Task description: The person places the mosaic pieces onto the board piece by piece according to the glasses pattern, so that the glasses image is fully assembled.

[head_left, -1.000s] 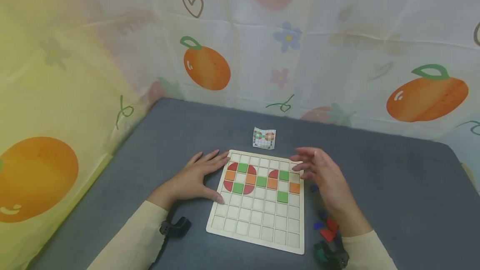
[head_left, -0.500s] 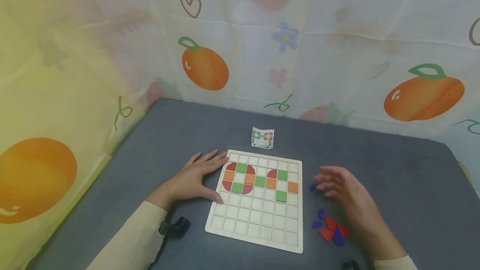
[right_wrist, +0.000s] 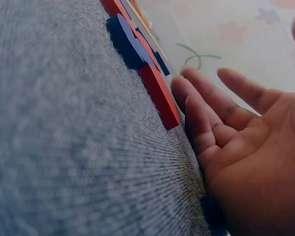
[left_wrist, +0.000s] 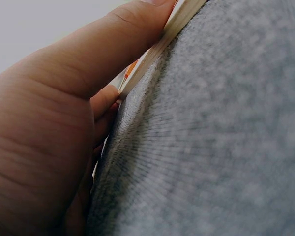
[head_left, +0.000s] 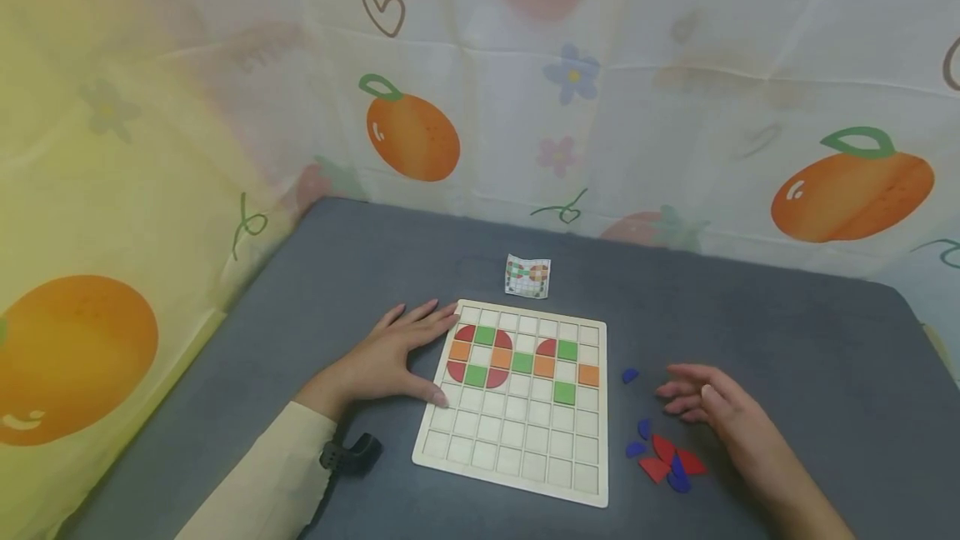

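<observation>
A pale wooden grid board (head_left: pixel 510 457) lies on the grey table with red, green and orange pieces set in its upper rows. My left hand (head_left: pixel 382 361) rests at its left edge, fingers spread, the thumb on the frame; the left wrist view has the thumb (left_wrist: pixel 123 42) against the board's side. To the right of the board, my right hand (head_left: pixel 720 407) is held with loosely bent fingers and nothing in them. Beside it lie loose red quarter-round pieces (head_left: pixel 655 470) and several blue half-round pieces (head_left: pixel 635 449). In the right wrist view the fingers sit near a red piece (right_wrist: pixel 160 96).
A small printed pattern card (head_left: pixel 527 277) lies behind the board. One blue piece (head_left: pixel 630 375) lies apart from the pile, close to the board's right edge. A fruit-print cloth (head_left: pixel 510 107) hangs behind the table, and another stretch covers the left side.
My right hand has moved from over the board's upper right corner to the right and nearer, uncovering the loose pieces. My left hand stays at the board's edge.
</observation>
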Tool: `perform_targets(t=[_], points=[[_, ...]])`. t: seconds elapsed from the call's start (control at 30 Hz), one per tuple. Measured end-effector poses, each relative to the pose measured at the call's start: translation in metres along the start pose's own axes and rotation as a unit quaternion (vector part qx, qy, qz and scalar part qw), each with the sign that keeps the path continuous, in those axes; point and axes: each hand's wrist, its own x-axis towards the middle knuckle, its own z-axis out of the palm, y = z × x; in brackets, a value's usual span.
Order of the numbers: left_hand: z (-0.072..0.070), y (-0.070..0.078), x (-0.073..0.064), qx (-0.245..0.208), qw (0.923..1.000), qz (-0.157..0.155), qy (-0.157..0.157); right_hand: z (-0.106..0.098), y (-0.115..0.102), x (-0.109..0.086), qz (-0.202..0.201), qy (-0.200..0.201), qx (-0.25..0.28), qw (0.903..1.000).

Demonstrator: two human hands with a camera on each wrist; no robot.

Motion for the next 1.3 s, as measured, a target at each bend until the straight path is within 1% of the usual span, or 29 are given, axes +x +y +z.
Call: perform_targets(t=[0.1,0.27,0.33,0.43,0.6,0.73,0.87,0.93,1.0,1.07,1.17,1.23,1.3], points=[[0.0,0.001,0.0,0.0,1.0,-0.001,0.0,0.001,-0.001,-0.002,0.015,-0.003,-0.025,0.9996],[-0.001,0.001,0.0,0.0,1.0,0.001,0.002,0.003,-0.002,-0.004,0.061,-0.008,-0.085,0.9945],[-0.001,0.002,0.0,-0.001,1.0,0.0,0.001,0.003,-0.002,-0.004,0.071,-0.016,-0.112,0.991],[0.0,0.002,0.001,-0.001,1.0,-0.002,0.0,0.0,-0.002,-0.004,0.082,-0.04,-0.139,0.9861],[0.0,0.002,0.001,0.0,1.0,-0.005,-0.002,-0.007,-0.003,-0.003,0.053,-0.106,-0.171,0.9781],[0.0,0.002,0.001,-0.001,1.0,-0.005,-0.002,-0.01,-0.004,-0.003,0.044,-0.129,-0.176,0.975],[0.0,0.002,0.001,0.0,1.0,-0.004,-0.002,-0.013,-0.006,-0.004,0.045,-0.134,-0.181,0.9733],[0.0,0.002,0.001,0.001,1.0,-0.003,-0.002,-0.013,-0.006,-0.003,0.05,-0.133,-0.184,0.9726],[0.0,0.002,0.001,0.001,1.0,-0.003,-0.003,-0.013,-0.006,-0.003,0.047,-0.13,-0.188,0.9723],[0.0,0.002,0.001,0.003,1.0,-0.002,-0.004,-0.012,-0.005,-0.003,0.034,-0.126,-0.197,0.9718],[-0.001,0.001,0.001,0.005,1.0,-0.001,-0.003,-0.01,-0.003,-0.004,0.0,-0.122,-0.213,0.9693],[-0.001,0.001,0.001,0.005,1.0,-0.001,-0.003,-0.009,-0.001,-0.004,-0.011,-0.115,-0.229,0.9666],[-0.001,0.001,0.001,0.004,1.0,0.0,-0.002,-0.007,0.001,-0.004,-0.013,-0.103,-0.245,0.964]])
